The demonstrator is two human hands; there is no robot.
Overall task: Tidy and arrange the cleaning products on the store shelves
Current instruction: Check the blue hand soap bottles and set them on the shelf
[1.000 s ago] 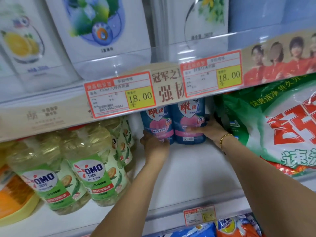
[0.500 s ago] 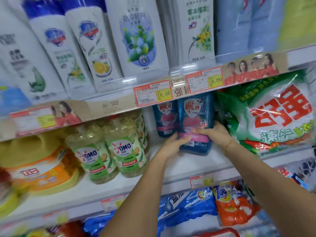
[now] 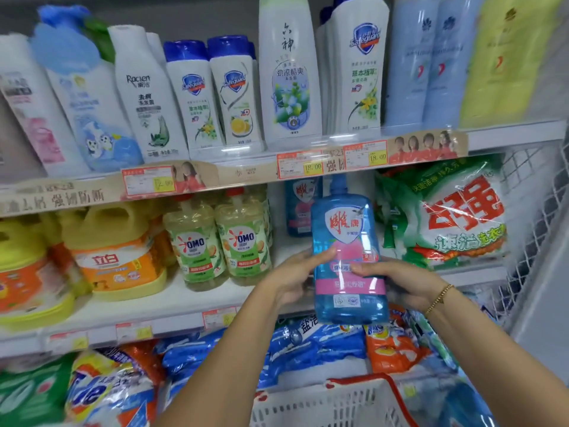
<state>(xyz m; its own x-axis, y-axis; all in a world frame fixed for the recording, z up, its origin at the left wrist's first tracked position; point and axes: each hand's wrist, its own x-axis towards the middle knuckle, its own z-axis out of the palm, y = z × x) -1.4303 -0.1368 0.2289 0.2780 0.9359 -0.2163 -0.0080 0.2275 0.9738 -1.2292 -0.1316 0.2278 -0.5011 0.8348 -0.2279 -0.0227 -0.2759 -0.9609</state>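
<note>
while both hands hold it out in front of the middle shelf (image 3: 172, 303), the blue bottle (image 3: 348, 248) is upright in the air, with its neck up near the price tags and its base above the bags of powder on the shelf below. the left hand (image 3: 292, 278) grips its left side, fingers (image 3: 320, 254) curled onto the pink label. the right hand (image 3: 400, 278) grips the right side, fingers (image 3: 366, 268) wrapped across the same label, with a gold bracelet (image 3: 438, 298) on that wrist. a second blue bottle (image 3: 300, 208) of the same kind stands at the back of the shelf, behind and just left of the held one. to its left stand two omo bottles (image 3: 243, 238), then a yellow jug (image 3: 117, 254). to its right leans a green detergent bag (image 3: 446, 217). a white basket (image 3: 332, 402) with a red rim sits below the arms.
</note>
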